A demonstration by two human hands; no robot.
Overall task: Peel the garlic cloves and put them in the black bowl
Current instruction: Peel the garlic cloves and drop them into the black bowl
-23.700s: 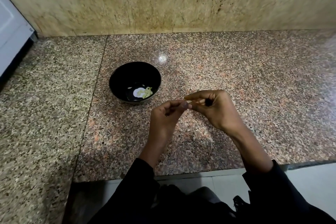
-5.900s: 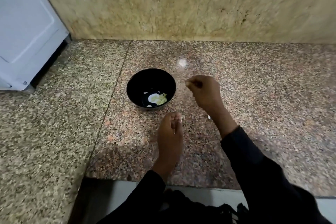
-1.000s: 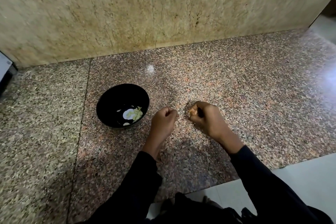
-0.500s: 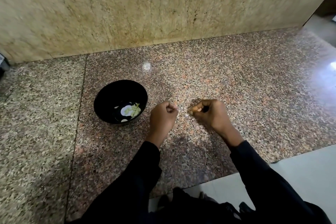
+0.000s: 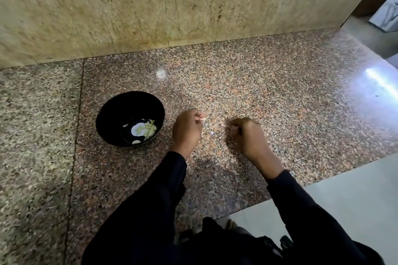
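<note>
Two hands that were nearly touching half a second ago are now apart. Your left hand (image 5: 187, 128) pinches a pale scrap of garlic skin (image 5: 202, 119) just right of the black bowl (image 5: 130, 119). Your right hand (image 5: 249, 133) is curled over the granite counter (image 5: 280, 97); whether it holds a clove, you cannot tell from here. Several peeled cloves (image 5: 148, 129) already lie in the bowl. That split suggests skin has come off; drop the clove in next.

left hand (image 5: 187, 128): curled, thumb and fingertips pinched together, knuckles up.
right hand (image 5: 249, 135): fingers curled down, whether holding anything cannot be told.
arms: dark sleeves, hands apart.
</note>
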